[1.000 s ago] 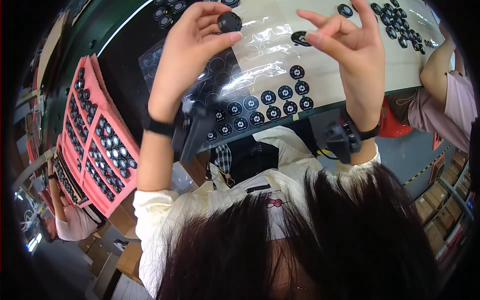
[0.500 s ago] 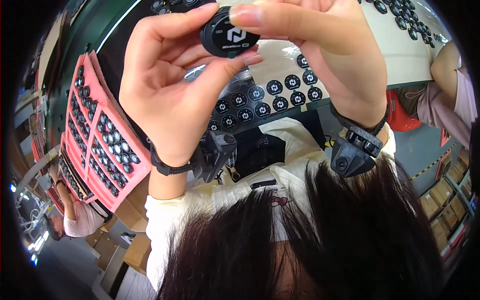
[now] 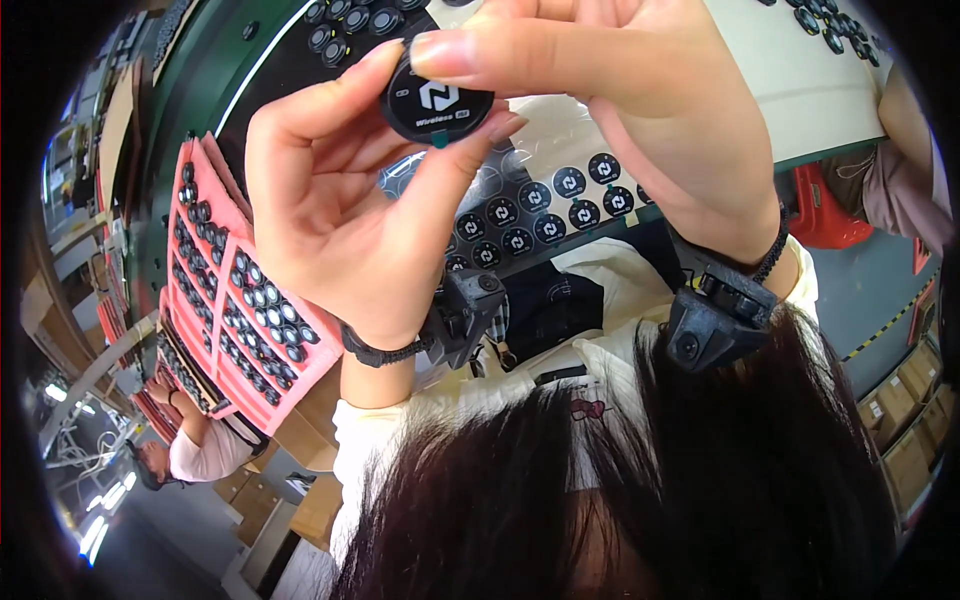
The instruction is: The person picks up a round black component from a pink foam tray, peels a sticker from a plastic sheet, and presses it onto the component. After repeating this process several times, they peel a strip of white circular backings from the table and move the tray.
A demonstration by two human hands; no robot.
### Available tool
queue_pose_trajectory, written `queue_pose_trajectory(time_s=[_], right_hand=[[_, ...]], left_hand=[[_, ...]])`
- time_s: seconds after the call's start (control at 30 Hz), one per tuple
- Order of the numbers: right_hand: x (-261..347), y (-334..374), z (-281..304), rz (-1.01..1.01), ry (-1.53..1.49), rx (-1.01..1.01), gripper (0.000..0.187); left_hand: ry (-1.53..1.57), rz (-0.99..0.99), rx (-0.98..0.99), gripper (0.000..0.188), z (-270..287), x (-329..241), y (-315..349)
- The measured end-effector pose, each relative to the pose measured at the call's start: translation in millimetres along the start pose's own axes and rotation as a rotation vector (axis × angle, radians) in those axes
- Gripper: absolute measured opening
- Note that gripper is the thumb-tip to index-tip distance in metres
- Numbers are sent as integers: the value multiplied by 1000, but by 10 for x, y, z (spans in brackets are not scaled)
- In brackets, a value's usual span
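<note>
Up top — black disc (image 3: 425,113), white emblem (image 3: 440,95), green tab (image 3: 440,139) — held by left grip (image 3: 350,220), right grip (image 3: 670,100).

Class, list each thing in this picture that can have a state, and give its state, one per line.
Left hand: pinching the rim of the black disc
Right hand: thumb pressed to the disc's face, other fingers partly out of frame
Black disc: held up, printed face showing, partly covered
Label sheet: lying flat, partly filled with round labels
Pink tray: loaded with round pieces
Loose discs: clustered at upper left
</note>
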State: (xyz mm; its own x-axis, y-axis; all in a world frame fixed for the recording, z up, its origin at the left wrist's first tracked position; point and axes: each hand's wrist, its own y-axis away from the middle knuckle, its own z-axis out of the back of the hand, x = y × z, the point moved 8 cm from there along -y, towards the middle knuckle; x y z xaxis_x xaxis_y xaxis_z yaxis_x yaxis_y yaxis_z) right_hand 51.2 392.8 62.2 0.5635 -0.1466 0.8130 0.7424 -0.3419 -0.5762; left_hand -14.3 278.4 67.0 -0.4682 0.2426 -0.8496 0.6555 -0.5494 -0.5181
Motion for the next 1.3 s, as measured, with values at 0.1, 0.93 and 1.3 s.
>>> queue_pose_trajectory(time_s=[0.1,0.93,1.3], right_hand=[[-11,80,168,-33,46,-75,71],[-149,372,494,-193,450,-405,33],[-378,698,893,-253,236,-465,10]], left_hand=[[-4,4,-25,41,-13,25,7],[410,991,390,28,-91,854,-64],[-746,-176,740,21,-407,1484,-815]])
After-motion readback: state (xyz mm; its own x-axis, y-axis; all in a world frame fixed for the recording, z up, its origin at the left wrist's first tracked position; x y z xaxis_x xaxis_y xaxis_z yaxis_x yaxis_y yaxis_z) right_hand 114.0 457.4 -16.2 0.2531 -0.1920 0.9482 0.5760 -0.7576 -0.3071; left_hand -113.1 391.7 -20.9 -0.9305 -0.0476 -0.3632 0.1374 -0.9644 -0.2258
